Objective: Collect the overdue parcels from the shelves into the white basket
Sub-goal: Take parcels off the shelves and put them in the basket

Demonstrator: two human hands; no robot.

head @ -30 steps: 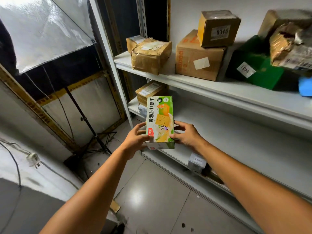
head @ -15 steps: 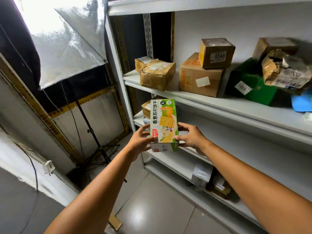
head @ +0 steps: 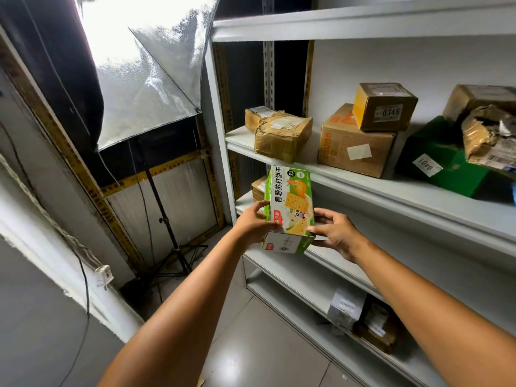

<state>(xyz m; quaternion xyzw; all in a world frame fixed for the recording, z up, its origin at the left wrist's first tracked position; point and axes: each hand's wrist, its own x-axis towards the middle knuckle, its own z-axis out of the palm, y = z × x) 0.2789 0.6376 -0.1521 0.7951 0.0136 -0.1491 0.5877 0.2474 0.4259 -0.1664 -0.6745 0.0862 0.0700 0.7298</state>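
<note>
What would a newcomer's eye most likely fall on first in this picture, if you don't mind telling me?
First, the bright green cracker box held upright at the centre between the left hand and the right hand. Next, the small brown box labelled 0346, stacked on a larger carton on the white shelf behind. At upper left hangs a glaring silver light reflector.

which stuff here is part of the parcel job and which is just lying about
Job: cracker box in left hand and right hand; taped parcel, 0346 box, carton, green box, torn parcel.
Just there: softbox, light stand, plug.
</note>
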